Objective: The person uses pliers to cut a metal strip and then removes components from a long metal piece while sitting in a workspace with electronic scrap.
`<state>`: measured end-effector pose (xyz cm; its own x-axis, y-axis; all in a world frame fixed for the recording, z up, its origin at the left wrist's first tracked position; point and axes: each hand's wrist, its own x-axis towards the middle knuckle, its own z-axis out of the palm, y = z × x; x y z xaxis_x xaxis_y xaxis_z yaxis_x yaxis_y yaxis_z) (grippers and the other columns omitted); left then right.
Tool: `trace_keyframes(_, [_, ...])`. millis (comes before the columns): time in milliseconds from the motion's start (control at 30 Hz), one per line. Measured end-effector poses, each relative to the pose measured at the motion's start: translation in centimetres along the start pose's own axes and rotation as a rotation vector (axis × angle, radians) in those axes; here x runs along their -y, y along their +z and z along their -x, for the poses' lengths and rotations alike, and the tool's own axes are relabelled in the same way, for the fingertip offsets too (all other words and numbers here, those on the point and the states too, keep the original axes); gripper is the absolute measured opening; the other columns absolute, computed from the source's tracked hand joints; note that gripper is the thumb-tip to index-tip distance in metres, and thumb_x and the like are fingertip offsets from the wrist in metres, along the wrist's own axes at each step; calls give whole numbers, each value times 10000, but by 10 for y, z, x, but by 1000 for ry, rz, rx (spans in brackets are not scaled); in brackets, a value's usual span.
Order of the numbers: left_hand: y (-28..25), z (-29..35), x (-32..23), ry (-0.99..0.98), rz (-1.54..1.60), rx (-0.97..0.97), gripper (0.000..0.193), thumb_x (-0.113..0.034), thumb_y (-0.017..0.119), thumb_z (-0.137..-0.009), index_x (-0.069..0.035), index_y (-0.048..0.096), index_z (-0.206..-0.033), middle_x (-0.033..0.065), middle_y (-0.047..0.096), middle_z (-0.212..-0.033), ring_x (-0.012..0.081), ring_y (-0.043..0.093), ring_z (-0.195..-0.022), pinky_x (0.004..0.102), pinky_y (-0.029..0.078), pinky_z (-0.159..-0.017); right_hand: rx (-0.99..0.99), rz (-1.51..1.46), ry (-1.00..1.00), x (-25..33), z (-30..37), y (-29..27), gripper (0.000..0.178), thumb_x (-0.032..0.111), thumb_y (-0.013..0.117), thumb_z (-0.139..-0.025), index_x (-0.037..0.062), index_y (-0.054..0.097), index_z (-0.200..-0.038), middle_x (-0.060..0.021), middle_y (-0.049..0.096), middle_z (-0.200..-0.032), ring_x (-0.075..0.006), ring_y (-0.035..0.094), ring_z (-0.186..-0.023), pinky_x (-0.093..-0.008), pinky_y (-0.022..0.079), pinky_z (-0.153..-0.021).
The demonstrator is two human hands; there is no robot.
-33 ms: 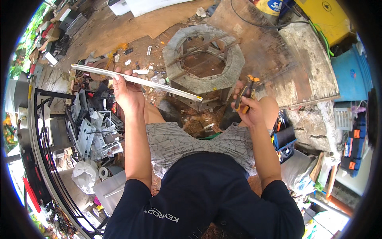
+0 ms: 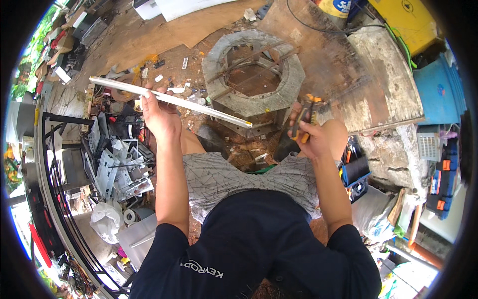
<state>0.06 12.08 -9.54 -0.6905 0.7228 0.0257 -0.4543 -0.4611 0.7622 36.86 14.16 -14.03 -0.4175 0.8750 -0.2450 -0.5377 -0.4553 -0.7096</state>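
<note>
My left hand [image 2: 160, 114] is closed around a long, thin white bar [image 2: 209, 110], gripping it left of its middle. The bar slants down to the right, with small yellowish ends, and its right end hangs by the near rim of a grey octagonal concrete ring [image 2: 218, 92]. In my right hand [image 2: 312, 137] is a yellow-and-black hand tool [image 2: 309, 113] that looks like pliers. The tool points up and away from me, above my right knee, apart from the bar. Its exact jaw shape is blurred.
Rusty rods cross the ring's opening. Right of it lies a worn wooden board [image 2: 383, 84], with a blue bucket [image 2: 438, 92] beyond. Scrap metal parts [image 2: 117, 167] pile up at my left beside a black metal frame [image 2: 55, 164]. Small debris litters the ground ahead.
The tool in my right hand has turned slightly, showing a different side. The white bar has rotated a little about its length, and the view has shifted slightly.
</note>
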Motion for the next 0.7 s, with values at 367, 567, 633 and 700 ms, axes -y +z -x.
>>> trace_keyframes(367, [49, 0, 28, -88, -141, -43, 302, -345, 362, -997, -111, 488, -1139, -10, 423, -688, 105, 374, -565, 250, 338, -496, 82, 775, 217, -37, 29, 18, 248, 191, 601, -910, 31, 572, -1097, 23, 532, -754, -71, 500, -693, -250, 418, -601])
trace_keyframes(567, [55, 8, 18, -132, -125, -68, 314, -358, 337, -1003, -105, 476, -1127, 1, 401, -704, 111, 357, -571, 252, 348, -499, 45, 613, 210, -46, 48, 28, 332, 75, 540, -878, -6, 518, -1199, -77, 585, -881, -152, 605, -800, -291, 503, -736])
trace_keyframes(633, [55, 10, 19, -130, -135, -50, 308, -358, 333, -1005, -101, 475, -1099, 1, 397, -706, 113, 350, -574, 254, 342, -498, 91, 1105, -193, -43, 51, 28, 468, 9, 523, -807, 16, 477, -1273, -132, 576, -996, -237, 605, -920, -335, 494, -830])
trace_keyframes(700, [56, 8, 19, -110, -145, -65, 305, -356, 334, -1006, -99, 473, -1090, 2, 391, -704, 112, 346, -574, 258, 337, -500, 82, 1421, -356, -38, 56, 29, 700, -49, 535, -682, 73, 421, -1362, -182, 520, -1167, -365, 532, -1092, -404, 449, -944])
